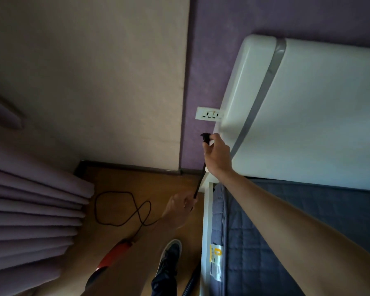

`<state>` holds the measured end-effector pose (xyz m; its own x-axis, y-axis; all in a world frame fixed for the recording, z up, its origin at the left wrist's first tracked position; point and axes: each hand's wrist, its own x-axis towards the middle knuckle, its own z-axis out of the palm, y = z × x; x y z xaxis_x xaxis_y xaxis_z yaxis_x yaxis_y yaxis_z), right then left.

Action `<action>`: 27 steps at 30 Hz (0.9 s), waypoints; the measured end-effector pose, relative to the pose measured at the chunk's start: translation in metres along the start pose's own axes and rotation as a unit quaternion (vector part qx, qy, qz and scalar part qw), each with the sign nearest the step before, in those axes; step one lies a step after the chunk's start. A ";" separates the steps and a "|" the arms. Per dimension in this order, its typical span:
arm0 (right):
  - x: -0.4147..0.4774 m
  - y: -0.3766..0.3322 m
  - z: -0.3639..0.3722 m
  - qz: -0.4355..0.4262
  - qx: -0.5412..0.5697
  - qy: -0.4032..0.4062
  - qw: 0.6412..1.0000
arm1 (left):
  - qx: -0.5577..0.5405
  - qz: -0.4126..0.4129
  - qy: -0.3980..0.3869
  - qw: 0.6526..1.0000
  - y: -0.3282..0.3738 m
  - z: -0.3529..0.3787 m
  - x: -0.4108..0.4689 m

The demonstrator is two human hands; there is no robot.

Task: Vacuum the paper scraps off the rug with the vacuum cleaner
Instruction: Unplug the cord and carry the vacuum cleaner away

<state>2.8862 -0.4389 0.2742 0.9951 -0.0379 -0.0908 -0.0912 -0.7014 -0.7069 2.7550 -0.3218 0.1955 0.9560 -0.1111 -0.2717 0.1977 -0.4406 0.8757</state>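
My right hand grips the black plug of the vacuum cleaner's cord, a little below the white wall socket. The plug is apart from the socket. Lower down, my left hand holds the black cord, which runs taut up to the plug. The rest of the cord lies in loops on the wooden floor and leads to the red vacuum cleaner at the bottom left. No rug or paper scraps are in view.
A white headboard and a bed with a dark blue quilted cover fill the right side, partly covering the socket's right end. Purple curtains hang at the left. My shoe stands on the wooden floor.
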 end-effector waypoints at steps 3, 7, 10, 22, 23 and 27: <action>-0.015 -0.017 -0.012 -0.020 0.007 0.010 1.000 | -0.030 0.011 0.009 0.999 0.018 -0.004 -0.021; -0.035 -0.041 -0.024 -0.048 0.027 0.018 0.998 | -0.041 0.026 0.031 0.998 0.036 -0.012 -0.049; -0.046 -0.060 -0.028 -0.066 0.049 0.014 0.997 | -0.050 0.032 0.049 0.997 0.044 -0.026 -0.069; -0.039 -0.166 0.000 -0.137 0.088 -0.043 0.986 | -0.129 -0.039 0.048 0.990 0.059 -0.123 -0.078; -0.035 -0.174 0.001 -0.136 0.088 -0.048 0.986 | -0.129 -0.045 0.049 0.989 0.060 -0.133 -0.074; -0.017 -0.206 0.002 -0.157 0.082 -0.058 0.982 | -0.139 -0.036 0.043 0.989 0.067 -0.168 -0.061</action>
<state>2.8880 -0.2921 0.4197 0.9651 0.2502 0.0768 0.2051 -0.5409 -0.8157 2.7469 -0.1947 0.3378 0.9500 -0.0077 -0.3121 0.3056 -0.1819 0.9346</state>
